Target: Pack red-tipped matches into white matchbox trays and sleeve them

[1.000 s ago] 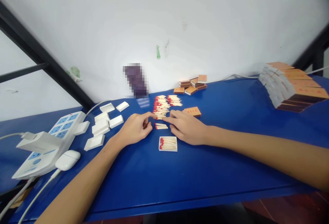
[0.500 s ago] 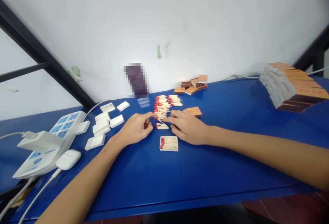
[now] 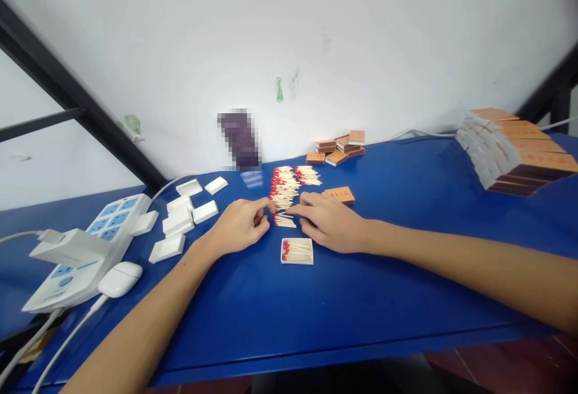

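On the blue table a column of red-headed matches point(image 3: 284, 182) lies in rows, heads to the left. My left hand point(image 3: 239, 224) is at its left side, with the index fingertip at the match heads, thumb apart and the other fingers curled. From the right, my right hand point(image 3: 332, 222) reaches in, its index fingertip at the plain ends of the matches and its thumb held away. Neither hand grips anything that I can see. Just below the fingertips is a small group of matches point(image 3: 284, 220). Nearer me sits a white matchbox tray point(image 3: 297, 261), partly filled with matches.
Several white matchbox trays point(image 3: 167, 248) lie left, beside a power strip point(image 3: 118, 220) and a white earphone case point(image 3: 120, 279). An orange matchbox cover point(image 3: 341, 195) is behind my right hand. More matchboxes point(image 3: 336, 158) lie by the wall; a large stack point(image 3: 528, 162) stands right.
Almost nothing differs. Both hands stay at the matches, with only a tiny shift of the left fingers and of the view.
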Tool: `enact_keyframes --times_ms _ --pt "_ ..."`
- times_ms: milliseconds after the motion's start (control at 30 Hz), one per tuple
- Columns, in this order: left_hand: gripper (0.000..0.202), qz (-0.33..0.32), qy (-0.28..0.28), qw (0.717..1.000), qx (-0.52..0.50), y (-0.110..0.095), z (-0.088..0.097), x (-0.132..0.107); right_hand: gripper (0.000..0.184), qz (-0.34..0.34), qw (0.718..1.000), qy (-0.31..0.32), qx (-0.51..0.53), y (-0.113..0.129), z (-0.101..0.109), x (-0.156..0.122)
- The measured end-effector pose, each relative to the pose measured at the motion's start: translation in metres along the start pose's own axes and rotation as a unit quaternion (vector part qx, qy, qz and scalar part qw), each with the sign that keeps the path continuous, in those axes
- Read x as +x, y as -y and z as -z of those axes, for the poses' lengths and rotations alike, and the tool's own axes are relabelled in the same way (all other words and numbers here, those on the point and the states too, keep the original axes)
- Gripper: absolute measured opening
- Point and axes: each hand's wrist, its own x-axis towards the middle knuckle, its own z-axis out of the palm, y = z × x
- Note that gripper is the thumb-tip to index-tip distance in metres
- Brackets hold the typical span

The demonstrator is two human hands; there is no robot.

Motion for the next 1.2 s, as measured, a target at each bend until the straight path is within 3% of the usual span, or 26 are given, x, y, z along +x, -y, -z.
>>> enact_keyframes --times_ms 667,933,1200 --pt "0.023 0.005 -0.009 0.998 -0.055 0.0009 -0.0007 -0.0001 0.037 0.006 1.000 0.009 0.006 0.0005 0.0022 0.0007" --pt "0.032 0.000 -0.021 0.999 -0.041 0.0035 -0.0021 0.0003 0.038 -0.006 1.000 -0.004 -0.008 0.0021 0.0017 -0.0003" --pt "0.028 0.006 -0.010 1.000 -0.026 0.0002 -0.0002 0.0004 0.039 -0.011 1.000 0.000 -0.022 0.0020 0.0014 -0.0004"
